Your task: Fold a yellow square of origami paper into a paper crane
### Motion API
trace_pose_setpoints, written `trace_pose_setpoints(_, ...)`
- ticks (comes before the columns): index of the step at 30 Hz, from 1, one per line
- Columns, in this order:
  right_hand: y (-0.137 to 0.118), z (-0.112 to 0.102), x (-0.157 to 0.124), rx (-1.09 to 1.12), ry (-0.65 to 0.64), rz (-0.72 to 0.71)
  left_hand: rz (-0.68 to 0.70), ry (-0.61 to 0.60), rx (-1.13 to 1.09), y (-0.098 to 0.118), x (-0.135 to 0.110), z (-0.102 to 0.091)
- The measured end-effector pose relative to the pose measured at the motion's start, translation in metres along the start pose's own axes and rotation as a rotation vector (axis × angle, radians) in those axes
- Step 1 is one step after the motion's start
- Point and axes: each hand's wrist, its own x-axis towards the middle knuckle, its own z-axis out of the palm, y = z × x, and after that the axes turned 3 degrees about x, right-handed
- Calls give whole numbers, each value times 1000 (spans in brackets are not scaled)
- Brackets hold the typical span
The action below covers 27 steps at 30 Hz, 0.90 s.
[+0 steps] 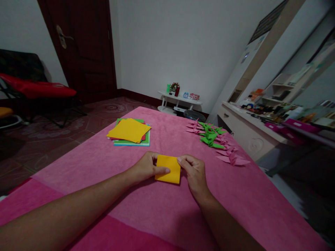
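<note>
A folded sheet of yellow paper [169,168] lies on the pink cloth [167,216] in front of me. My left hand [145,168] pins its left edge, thumb stretched across the paper. My right hand [194,170] pinches the right edge with curled fingers. Both hands rest on the cloth and grip the same sheet.
A stack of coloured paper squares [130,131], yellow on top, lies behind my left hand. Several folded pink and green paper cranes [215,141] sit at the right. Beyond the table stand a white low shelf [179,101], a cluttered dresser [251,129] and a red-cushioned chair [39,89].
</note>
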Motion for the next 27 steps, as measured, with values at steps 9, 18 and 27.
trace_pose_setpoints(9,12,-8,10,147,214,-31,-16,-26,145,2,2,-2)
trace_pose_setpoints(18,5,-7,10,34,-72,170,177,427,51,5,9,-16)
trace_pose_setpoints(27,19,-18,19,-76,-149,479,54,348,715,0,23,-32)
